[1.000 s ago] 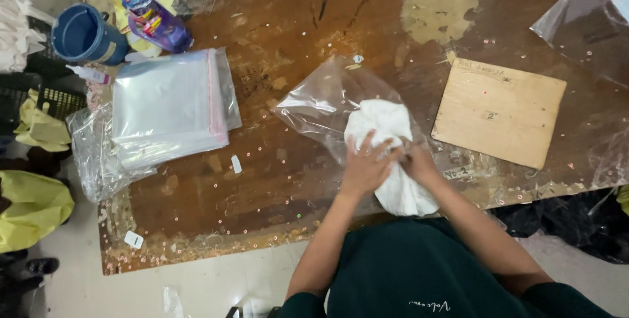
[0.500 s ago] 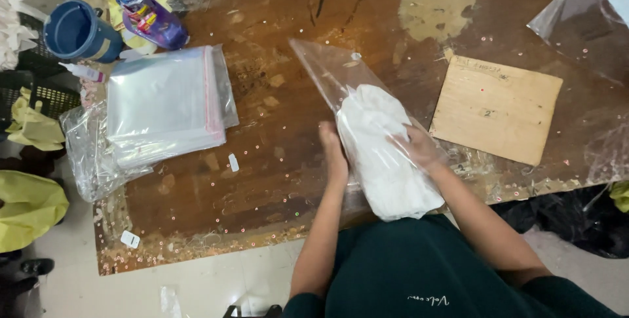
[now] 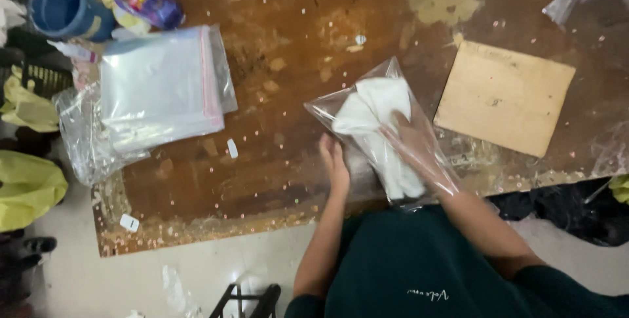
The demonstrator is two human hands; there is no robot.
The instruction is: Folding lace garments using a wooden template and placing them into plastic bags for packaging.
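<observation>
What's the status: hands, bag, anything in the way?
Left hand flat at clear bag edge. Right hand inside bag on white cloth. Wooden board alongside, apart.

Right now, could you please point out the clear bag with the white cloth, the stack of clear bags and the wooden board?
clear bag (image 3: 386, 75), head view, far corner.
stack of clear bags (image 3: 157, 88), head view, middle.
wooden board (image 3: 504, 95), head view, centre.

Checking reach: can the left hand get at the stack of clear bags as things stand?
Probably yes. The left hand rests at the bag edge; bare table lies between it and the stack of clear bags, nothing large in the way.
</observation>
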